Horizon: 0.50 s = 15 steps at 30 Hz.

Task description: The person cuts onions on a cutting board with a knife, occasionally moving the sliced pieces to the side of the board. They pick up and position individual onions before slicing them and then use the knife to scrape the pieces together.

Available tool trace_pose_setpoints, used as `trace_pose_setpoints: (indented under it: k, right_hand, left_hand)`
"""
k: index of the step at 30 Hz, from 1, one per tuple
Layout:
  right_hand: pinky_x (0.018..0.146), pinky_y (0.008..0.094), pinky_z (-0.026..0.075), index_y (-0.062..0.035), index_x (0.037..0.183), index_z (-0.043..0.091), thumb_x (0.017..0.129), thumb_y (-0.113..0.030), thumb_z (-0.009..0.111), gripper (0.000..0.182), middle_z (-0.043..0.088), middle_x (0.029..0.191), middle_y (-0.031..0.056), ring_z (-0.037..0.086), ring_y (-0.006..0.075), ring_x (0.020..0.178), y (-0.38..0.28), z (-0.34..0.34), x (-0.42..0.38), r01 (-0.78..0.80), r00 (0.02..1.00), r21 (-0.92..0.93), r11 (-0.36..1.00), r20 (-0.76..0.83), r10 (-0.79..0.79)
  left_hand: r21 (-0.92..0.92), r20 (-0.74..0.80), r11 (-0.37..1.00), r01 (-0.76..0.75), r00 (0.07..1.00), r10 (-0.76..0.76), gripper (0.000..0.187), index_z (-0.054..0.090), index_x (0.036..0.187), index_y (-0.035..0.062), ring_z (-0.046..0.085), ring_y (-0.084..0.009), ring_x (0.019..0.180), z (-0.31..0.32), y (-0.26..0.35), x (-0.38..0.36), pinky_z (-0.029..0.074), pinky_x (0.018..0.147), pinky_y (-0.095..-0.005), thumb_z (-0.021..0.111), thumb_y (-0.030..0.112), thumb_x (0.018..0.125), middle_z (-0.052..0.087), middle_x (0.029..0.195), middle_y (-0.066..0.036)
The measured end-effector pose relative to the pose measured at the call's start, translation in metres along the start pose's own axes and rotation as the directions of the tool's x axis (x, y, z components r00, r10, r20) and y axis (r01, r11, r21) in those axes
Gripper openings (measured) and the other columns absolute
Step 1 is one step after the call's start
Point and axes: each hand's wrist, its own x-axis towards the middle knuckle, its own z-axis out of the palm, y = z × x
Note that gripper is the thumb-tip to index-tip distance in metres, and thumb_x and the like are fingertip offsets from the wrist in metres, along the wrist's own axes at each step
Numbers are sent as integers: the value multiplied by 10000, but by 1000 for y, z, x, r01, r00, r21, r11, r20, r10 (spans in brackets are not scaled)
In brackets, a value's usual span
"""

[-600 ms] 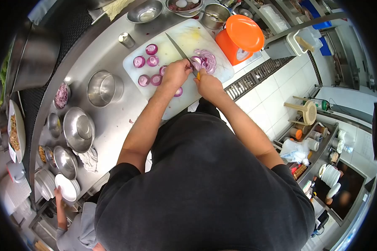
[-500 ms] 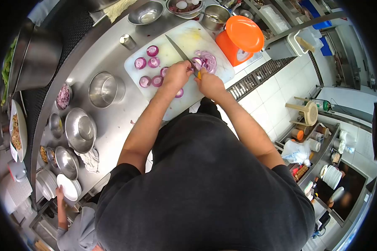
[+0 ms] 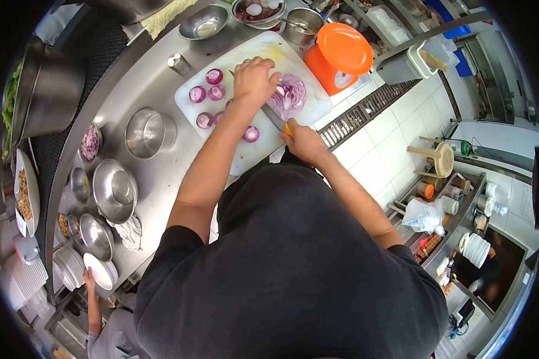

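My right hand (image 3: pixel 305 143) is wrapped round the yellow handle of a kitchen knife (image 3: pixel 273 116), low over the white cutting board (image 3: pixel 266 152). Across the far part of the blade lies my left hand (image 3: pixel 256 82), thumb and fingers apart, hiding much of the knife. Beside the blade, on its right, is a pile of sliced red onion (image 3: pixel 292 94). Several peeled red onions sit left of my left forearm, one of them an onion (image 3: pixel 197 94) near the board's edge. Another onion (image 3: pixel 251 133) rests between my forearms.
An orange kitchen scale (image 3: pixel 335 60) stands beyond the board's right corner. A steel pot (image 3: pixel 147 133), a bowl of chopped onion (image 3: pixel 91 143) and a large colander-like bowl (image 3: pixel 115 190) are on the left. At lower left, another person's hand (image 3: pixel 88 279) touches white plates (image 3: pixel 100 270).
My left hand has moved forward and opened over the blade. My right hand has drawn the knife slightly toward me, and the sliced onion now lies spread beside it.
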Motion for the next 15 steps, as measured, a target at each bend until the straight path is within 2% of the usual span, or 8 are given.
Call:
trace_pose_setpoints:
  k: [2, 3, 4, 10, 13, 15]
  right_hand:
    - [747, 587, 557, 6, 1157, 519, 1039, -331, 653, 381, 727, 854, 286, 717, 499, 833, 4, 2, 2, 0, 1000, 16, 1000, 12, -1]
    - [747, 587, 557, 4, 1157, 519, 1040, -331, 652, 379, 727, 856, 286, 717, 500, 834, 4, -1, 2, -2, 1000, 24, 1000, 13, 2]
    - [751, 587, 557, 1, 1160, 521, 1041, -332, 652, 377, 728, 862, 286, 719, 498, 842, 4, -4, 3, -7, 1000, 20, 1000, 28, 6]
    - [784, 582, 559, -7, 1185, 538, 1044, -339, 650, 378, 734, 892, 288, 724, 488, 893, -2, -11, 1, -31, 998, 3, 1000, 63, 30]
    - [798, 579, 561, -10, 1198, 549, 1041, -342, 654, 382, 737, 903, 283, 725, 481, 906, -3, -13, 3, -42, 997, -26, 999, 64, 44]
    - [802, 579, 562, -14, 1200, 556, 1037, -347, 660, 385, 740, 909, 279, 727, 477, 908, -2, -19, 2, -48, 997, -45, 998, 54, 51]
  left_hand:
    - [132, 264, 990, 46, 961, -80, 411, 774, 1188, 117, 699, -320, 1154, 5, 12, 8, 493, 1014, -485, 784, 401, 891, 766, 1154, -115]
    - [199, 386, 979, 50, 914, -125, 450, 776, 1198, 124, 702, -315, 1160, 7, 18, 13, 485, 1022, -492, 783, 446, 883, 769, 1174, -111]
    - [236, 529, 970, 66, 828, -185, 532, 770, 1238, 144, 703, -300, 1188, 10, 20, 20, 466, 1047, -505, 775, 521, 862, 770, 1229, -106]
    - [285, 635, 958, 25, 744, -209, 562, 753, 1272, 160, 705, -288, 1195, 15, 25, 25, 468, 1040, -502, 804, 520, 844, 771, 1237, -109]
    - [259, 627, 965, 43, 753, -201, 567, 753, 1242, 146, 723, -298, 1152, 10, 21, 26, 475, 1029, -507, 834, 516, 819, 784, 1194, -104]
    - [166, 527, 976, 138, 825, -206, 552, 744, 1229, 137, 734, -308, 1117, -1, 13, 24, 483, 1022, -500, 850, 488, 816, 792, 1151, -100]
